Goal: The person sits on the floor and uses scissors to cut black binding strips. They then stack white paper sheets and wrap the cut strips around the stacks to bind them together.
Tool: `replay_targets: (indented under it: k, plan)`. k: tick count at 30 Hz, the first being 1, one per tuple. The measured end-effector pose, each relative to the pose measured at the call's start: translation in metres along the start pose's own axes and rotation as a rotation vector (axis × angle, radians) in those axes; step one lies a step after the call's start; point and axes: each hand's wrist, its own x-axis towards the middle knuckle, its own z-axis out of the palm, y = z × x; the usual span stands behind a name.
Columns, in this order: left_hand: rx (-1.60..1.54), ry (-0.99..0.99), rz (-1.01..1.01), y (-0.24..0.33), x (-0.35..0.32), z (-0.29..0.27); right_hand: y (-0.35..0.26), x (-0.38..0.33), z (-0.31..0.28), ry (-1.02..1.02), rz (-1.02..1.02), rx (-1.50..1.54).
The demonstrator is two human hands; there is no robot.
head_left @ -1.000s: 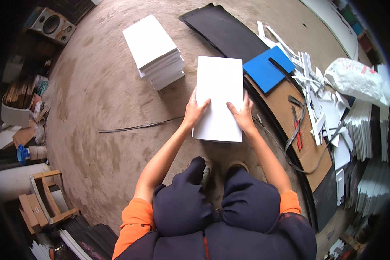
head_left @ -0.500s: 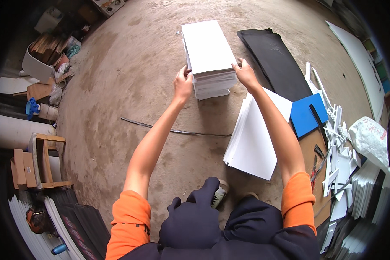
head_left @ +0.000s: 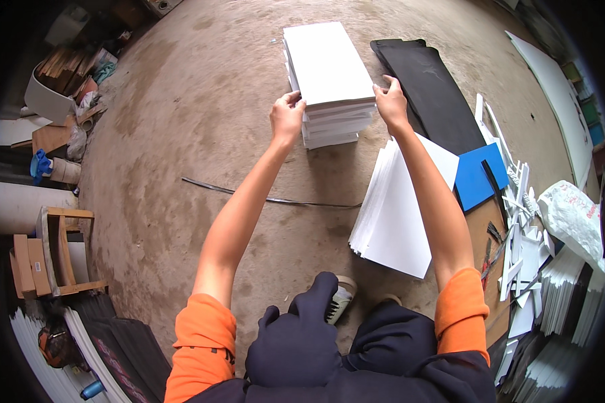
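Note:
A tall stack of white sheets (head_left: 331,60) stands on the floor ahead of me, its lower layers slightly uneven. My left hand (head_left: 288,118) is at the near left corner of the top sheets, fingers bent and closed against the edge. At the near right corner my right hand (head_left: 391,104) grips the edge, thumb and fingertips against it. Some of the fingertips are hidden behind the corners. Nearer to me, under my right forearm, lies a second, fanned pile of white sheets (head_left: 403,215).
Black sheets (head_left: 430,94) lie right of the stack. A blue panel (head_left: 478,176), white offcuts (head_left: 517,248) and a white plastic bag (head_left: 571,215) are farther right. A thin black strip (head_left: 269,199) crosses the floor. A wooden frame (head_left: 67,248) and clutter line the left.
The view has shifted slightly. Both hands stay at the stack's near corners; the fingers of my right hand have lifted and bent more at the edge. The stack stands as before.

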Motion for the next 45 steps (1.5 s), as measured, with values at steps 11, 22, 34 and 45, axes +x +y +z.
replay_targets:
  k: [11, 22, 34, 45]
  plan:
    - [-0.185, -0.171, -0.275, -0.013, 0.021, 0.003, 0.011, 0.006, 0.018, -0.143, 0.05, -0.122]
    - [-0.349, -0.246, -0.536, 0.015, 0.0, 0.003, 0.0, -0.021, -0.018, -0.224, 0.095, -0.004]
    - [-0.602, -0.54, -0.04, 0.032, -0.125, -0.009, -0.006, -0.089, -0.134, -0.378, 0.072, 0.412]
    - [-0.503, -0.654, 0.426, 0.13, -0.183, 0.017, 0.023, -0.208, -0.202, -0.044, -0.52, 0.357]
